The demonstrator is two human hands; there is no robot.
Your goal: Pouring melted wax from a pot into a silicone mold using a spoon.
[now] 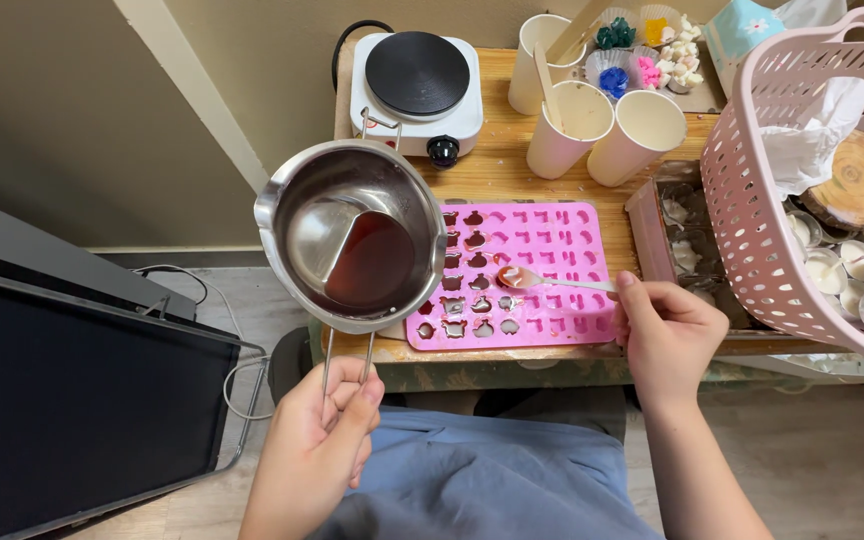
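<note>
Filling step: your left hand [317, 430] grips the steel melting pot [352, 235] left of the pink silicone mould [552, 235], right fingers [637, 300] pinch the loaded white spoon [552, 281] over it; next, tip steadily.

Tilted steel pot [352, 235]; spoon [552, 281] over pink mould [532, 250]

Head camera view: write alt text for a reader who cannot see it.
The person's left hand holds a tilted steel pouring pot of dark red liquid by its wire handle, while the right hand holds a small spoon over a pink silicone mould, partly filled. Behind it stand a hot plate, paper cups and a pink basket.
</note>
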